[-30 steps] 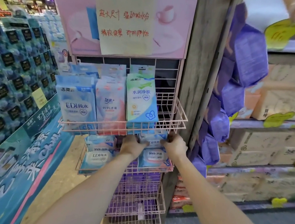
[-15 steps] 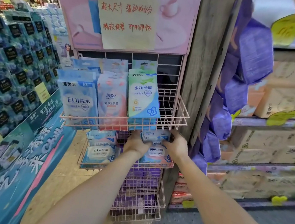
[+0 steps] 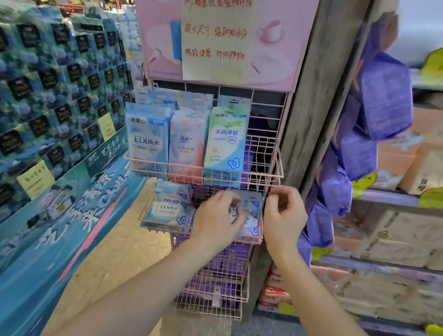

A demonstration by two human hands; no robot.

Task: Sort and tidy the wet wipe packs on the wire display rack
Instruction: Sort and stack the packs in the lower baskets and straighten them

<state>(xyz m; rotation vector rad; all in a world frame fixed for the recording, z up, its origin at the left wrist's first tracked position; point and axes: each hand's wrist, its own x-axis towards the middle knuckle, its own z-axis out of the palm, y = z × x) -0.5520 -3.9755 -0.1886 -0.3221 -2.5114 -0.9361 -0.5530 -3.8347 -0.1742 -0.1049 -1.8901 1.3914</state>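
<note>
Both of the person's hands are at the middle basket of the pink wire display rack (image 3: 275, 174), just under the top basket's front rail. The left hand (image 3: 218, 217) lies over the front of a white-and-blue wet wipe pack with a pink lower edge (image 3: 251, 213) that stands upright at the basket's right end, its long axis vertical. The fingers are curled against the pack's face, though whether they actually pinch it I cannot tell. The right hand (image 3: 284, 217) is beside the pack's right edge, fingers loosely bent, thumb and forefinger close together near the wire corner, apparently holding nothing. The pack sits between the two hands, nearer the left palm. A pale blue EDI-labelled pack (image 3: 167, 211) rests at the basket's left end, well clear. Straightening the pack probably depends on both hands squaring it from either side.
</note>
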